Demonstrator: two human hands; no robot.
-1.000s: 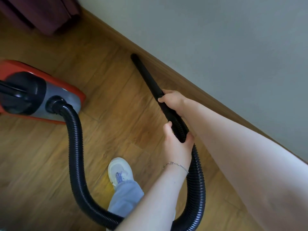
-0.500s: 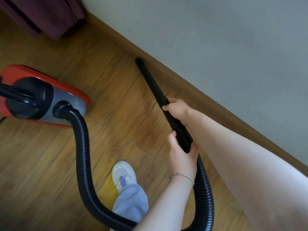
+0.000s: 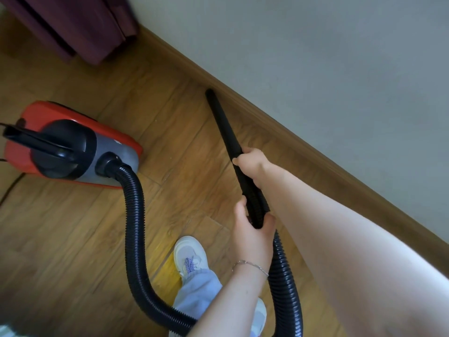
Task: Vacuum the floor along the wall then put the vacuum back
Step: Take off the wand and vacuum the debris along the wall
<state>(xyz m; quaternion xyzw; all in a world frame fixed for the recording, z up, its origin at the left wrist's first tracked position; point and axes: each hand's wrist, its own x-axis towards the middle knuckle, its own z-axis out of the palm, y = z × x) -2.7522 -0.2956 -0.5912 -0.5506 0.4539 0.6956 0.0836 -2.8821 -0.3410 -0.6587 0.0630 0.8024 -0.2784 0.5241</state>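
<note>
Nozzle (image 3: pixel 223 122) barely moved; left hand (image 3: pixel 252 237), right hand (image 3: pixel 251 162) gripping.

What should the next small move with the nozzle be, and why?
Probably slide the nozzle forward along the baseboard toward the curtain. The right hand and left hand both grip it, its tip lies close to the baseboard, and more floor edge stretches ahead.

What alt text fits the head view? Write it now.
The right hand and, behind it, the left hand grip a black nozzle pointed along the baseboard. Its ribbed hose loops to a red vacuum.
</note>
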